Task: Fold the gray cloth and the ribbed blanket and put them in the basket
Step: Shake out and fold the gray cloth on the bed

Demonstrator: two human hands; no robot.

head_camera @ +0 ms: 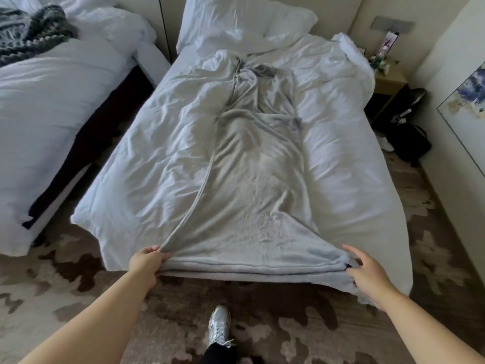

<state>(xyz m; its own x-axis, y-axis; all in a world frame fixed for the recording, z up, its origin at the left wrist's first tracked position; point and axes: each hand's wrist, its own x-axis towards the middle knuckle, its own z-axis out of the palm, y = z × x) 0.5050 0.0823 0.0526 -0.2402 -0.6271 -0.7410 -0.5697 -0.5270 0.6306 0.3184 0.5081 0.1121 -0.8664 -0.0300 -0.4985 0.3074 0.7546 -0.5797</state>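
1. The left hand (147, 261) reaches to the foot of the bed (341, 166), fingers curled, pinching the near left corner of the cloth (252, 185).
2. The right hand (364, 271) is at the near right corner, fingers loosely spread on the cloth; I cannot tell whether it grips.
3. The cloth lies lengthwise on the bed.
4. The blanket (34, 30) lies crumpled on the second bed (52, 101), well apart.

A bedroom, hotel-like: a bed (341, 166) in the middle and a second bed (52, 101) to the left, both in white linen. A pillow (244, 19) lies far, a nightstand (388, 82) stands far right, patterned carpet (183, 311) covers the floor, and a framed picture (469, 101) hangs on the right wall.
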